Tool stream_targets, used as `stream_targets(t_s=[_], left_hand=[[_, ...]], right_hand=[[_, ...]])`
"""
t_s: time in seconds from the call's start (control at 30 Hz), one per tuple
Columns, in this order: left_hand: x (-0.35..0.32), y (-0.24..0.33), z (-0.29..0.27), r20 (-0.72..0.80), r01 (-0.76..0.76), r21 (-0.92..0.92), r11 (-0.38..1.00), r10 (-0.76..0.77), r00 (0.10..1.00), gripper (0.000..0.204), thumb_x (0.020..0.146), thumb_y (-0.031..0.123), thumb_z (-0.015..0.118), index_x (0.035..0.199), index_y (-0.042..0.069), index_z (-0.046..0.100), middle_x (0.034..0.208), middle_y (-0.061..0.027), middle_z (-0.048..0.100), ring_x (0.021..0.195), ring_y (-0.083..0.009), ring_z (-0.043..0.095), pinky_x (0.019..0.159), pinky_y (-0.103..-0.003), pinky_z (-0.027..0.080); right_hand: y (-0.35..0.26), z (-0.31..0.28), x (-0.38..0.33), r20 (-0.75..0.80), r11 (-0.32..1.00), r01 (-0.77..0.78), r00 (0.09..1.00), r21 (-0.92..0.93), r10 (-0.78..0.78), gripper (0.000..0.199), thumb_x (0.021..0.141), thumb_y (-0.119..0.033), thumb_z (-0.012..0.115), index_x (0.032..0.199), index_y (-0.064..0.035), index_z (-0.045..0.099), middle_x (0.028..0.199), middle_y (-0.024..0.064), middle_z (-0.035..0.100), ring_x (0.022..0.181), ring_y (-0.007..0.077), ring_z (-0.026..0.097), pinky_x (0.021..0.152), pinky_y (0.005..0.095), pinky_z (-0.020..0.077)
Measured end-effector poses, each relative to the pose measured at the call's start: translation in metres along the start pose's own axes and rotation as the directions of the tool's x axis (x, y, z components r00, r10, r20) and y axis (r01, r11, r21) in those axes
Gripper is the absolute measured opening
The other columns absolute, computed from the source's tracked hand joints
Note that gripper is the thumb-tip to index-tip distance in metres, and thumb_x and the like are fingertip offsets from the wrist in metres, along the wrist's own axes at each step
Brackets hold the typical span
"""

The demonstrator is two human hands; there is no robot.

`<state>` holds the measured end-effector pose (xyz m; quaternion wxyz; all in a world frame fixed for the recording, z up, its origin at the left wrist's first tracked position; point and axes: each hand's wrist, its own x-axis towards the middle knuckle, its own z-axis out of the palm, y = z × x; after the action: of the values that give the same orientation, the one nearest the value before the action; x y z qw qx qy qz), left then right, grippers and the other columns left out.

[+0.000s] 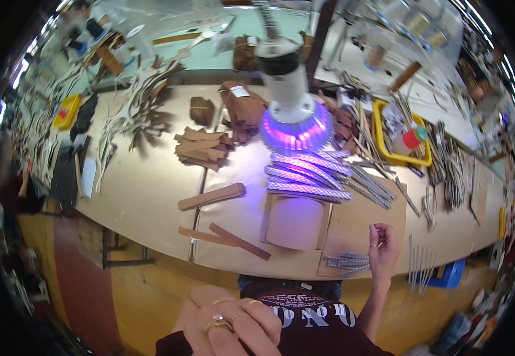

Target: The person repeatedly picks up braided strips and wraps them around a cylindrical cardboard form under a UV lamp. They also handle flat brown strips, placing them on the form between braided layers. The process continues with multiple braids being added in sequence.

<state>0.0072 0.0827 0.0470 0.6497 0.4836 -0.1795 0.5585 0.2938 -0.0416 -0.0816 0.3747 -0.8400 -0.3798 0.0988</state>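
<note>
Holds curled left hand (227, 320) below lamp (290, 98), right hand (383, 242) lower-right by grey strips (348, 261); cannot tell if gripping anything. Has braided straps (308, 173) under lamp, likely for light.

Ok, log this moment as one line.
left hand: curled, low in view | right hand: beside short grey strips | lamp: glowing purple above braided strips

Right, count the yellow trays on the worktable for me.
2: the left tray, toward the table's far left; the right tray, right of the lamp. Clutter may hide more; a yellow object at far right is unclear.
</note>
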Motion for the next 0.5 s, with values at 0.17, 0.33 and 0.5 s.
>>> stream_targets(t_s=[0.17,0.33,0.5], left_hand=[[0.001,-0.012,0.014,0.147,0.137,-0.174,0.975,-0.112,0.983,0.045,0.094,0.047,0.063,0.066,0.011,0.066,0.108,-0.0007,0.073,0.079,-0.0224,0.066,0.054,-0.028,0.042],[0.0,-0.036,0.014,0.353,0.215,-0.152,0.965,-0.15,0.924,0.042,0.096,0.044,0.061,0.072,0.009,0.065,0.11,-0.0041,0.071,0.083,-0.0224,0.066,0.06,-0.029,0.045],[-0.027,-0.074,0.03,0.207,0.255,0.007,0.967,-0.251,0.946,0.043,0.092,0.05,0.062,0.077,0.011,0.054,0.098,-0.007,0.069,0.079,-0.0219,0.064,0.065,-0.035,0.045]], right_hand=[[0.017,-0.026,-0.018,0.18,0.974,-0.079,0.977,-0.212,0.118,0.037,0.077,-0.022,0.082,0.103,-0.0032,0.064,0.095,0.0116,0.064,0.089,0.0238,0.062,0.079,0.0362,0.0496],[0.032,-0.049,-0.03,0.462,0.935,0.232,0.883,-0.268,-0.086,0.068,0.06,-0.041,0.088,0.114,-0.01,0.062,0.124,0.0124,0.053,0.12,0.0344,0.047,0.1,0.0456,0.0386],[0.062,-0.047,-0.029,0.518,0.912,0.33,0.839,-0.242,-0.166,0.058,0.066,-0.033,0.084,0.115,-0.0125,0.061,0.117,0.0116,0.052,0.116,0.0318,0.048,0.096,0.0435,0.0383]])
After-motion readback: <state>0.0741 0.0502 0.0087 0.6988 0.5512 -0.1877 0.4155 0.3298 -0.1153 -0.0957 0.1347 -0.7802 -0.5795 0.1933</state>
